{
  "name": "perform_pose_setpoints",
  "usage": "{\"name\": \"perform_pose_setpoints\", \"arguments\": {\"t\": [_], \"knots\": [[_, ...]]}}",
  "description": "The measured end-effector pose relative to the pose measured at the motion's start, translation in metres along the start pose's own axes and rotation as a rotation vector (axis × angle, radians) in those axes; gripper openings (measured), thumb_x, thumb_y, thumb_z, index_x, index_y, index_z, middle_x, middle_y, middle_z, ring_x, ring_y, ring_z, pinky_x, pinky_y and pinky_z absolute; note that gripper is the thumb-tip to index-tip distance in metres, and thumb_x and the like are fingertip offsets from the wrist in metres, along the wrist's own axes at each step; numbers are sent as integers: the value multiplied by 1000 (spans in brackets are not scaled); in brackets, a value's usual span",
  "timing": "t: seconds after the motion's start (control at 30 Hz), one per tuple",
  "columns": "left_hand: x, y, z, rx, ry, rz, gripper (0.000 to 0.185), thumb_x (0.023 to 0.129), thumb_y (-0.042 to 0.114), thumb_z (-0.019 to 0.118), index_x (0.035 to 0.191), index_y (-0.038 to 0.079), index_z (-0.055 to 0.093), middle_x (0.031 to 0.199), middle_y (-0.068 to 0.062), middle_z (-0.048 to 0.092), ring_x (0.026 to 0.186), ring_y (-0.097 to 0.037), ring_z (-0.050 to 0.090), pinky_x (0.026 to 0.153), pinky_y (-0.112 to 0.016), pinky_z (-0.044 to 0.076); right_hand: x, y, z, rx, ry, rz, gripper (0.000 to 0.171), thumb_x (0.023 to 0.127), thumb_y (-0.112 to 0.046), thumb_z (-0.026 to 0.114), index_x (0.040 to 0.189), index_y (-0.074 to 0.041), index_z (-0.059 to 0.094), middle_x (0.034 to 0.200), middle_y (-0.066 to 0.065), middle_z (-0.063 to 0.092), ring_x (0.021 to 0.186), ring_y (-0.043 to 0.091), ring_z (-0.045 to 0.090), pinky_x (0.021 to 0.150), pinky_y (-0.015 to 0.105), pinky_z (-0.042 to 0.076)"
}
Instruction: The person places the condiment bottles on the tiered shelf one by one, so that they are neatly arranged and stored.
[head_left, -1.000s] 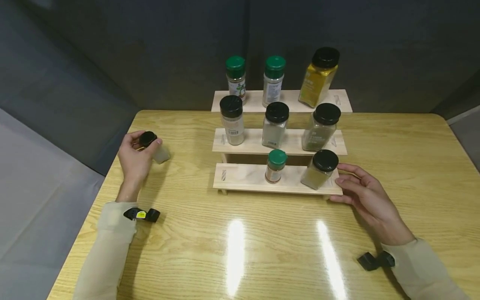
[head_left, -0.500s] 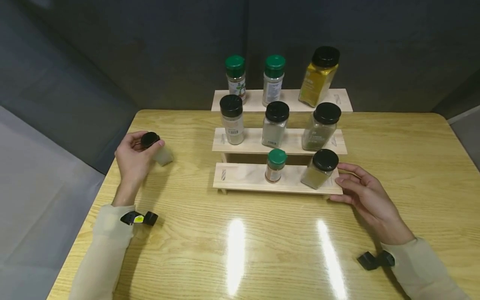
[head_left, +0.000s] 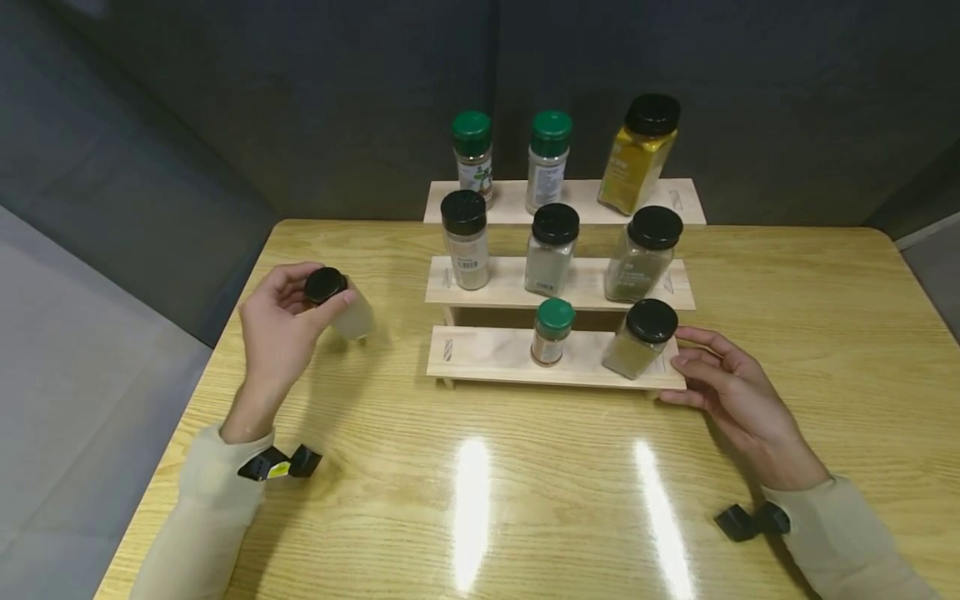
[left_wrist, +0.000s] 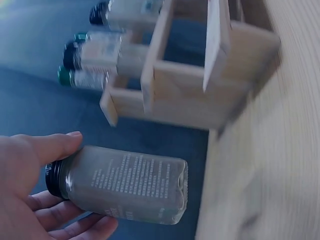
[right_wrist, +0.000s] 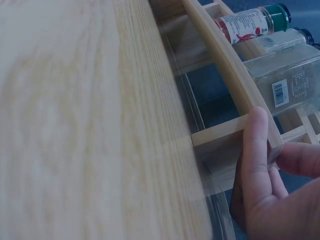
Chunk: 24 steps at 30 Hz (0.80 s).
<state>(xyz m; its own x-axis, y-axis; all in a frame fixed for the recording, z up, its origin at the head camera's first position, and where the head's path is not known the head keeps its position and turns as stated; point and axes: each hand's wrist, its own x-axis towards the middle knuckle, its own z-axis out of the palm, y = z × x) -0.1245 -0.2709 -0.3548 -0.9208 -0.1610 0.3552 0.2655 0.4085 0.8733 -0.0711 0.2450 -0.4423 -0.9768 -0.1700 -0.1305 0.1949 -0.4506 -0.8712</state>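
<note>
i see the left hand (head_left: 281,321) gripping a clear jar (head_left: 347,310) with a black lid, thumb and fingers curled round the lid end. the jar is tilted and clear of the table (head_left: 525,467), to the left of the wooden rack (head_left: 487,357). in the left wrist view the jar (left_wrist: 125,184) lies sideways in the left hand (left_wrist: 30,195), thumb across the lid, printed text showing on the glass.

the right hand (head_left: 731,387) rests at the right end of the rack's lowest step, fingers loosely extended and touching the wood, holding nothing. in the right wrist view the fingers (right_wrist: 256,150) press on the end of that step, thumb beneath.

the lowest step carries a small green-lid jar (head_left: 551,332) and a black-lid jar (head_left: 639,337), its left portion bare. the middle step holds three black-lid jars; the top step holds two green-lid jars and a yellow jar (head_left: 641,154). each wrist carries a small black clip.
</note>
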Motion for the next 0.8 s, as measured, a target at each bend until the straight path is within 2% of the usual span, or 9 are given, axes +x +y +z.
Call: {"name": "perform_pose_setpoints", "arguments": {"t": [0.33,0.53,0.8], "knots": [[-17,29,13,8,-65,88,45,85,-4,92,125,-8,73,116,-16,74,97,-13,70,88,-18,58,-1,1,0,-3,-2,-3,43,109,17,48,131,-11,73,105,8,67,96,17,69,80,43,68],[-22,40,23,0,-110,127,47,82,-7,93,123,-8,73,115,-17,75,96,-12,70,88,-19,59,-1,0,0,-11,8,4,43,109,16,49,132,-12,73,105,7,66,96,17,69,79,43,68],[-27,50,39,-20,-191,170,50,79,-4,97,123,-5,74,112,-14,77,97,-20,71,87,-22,60,0,0,0,-5,3,3,43,109,16,49,132,-12,72,106,8,66,96,17,69,79,43,68]]}}
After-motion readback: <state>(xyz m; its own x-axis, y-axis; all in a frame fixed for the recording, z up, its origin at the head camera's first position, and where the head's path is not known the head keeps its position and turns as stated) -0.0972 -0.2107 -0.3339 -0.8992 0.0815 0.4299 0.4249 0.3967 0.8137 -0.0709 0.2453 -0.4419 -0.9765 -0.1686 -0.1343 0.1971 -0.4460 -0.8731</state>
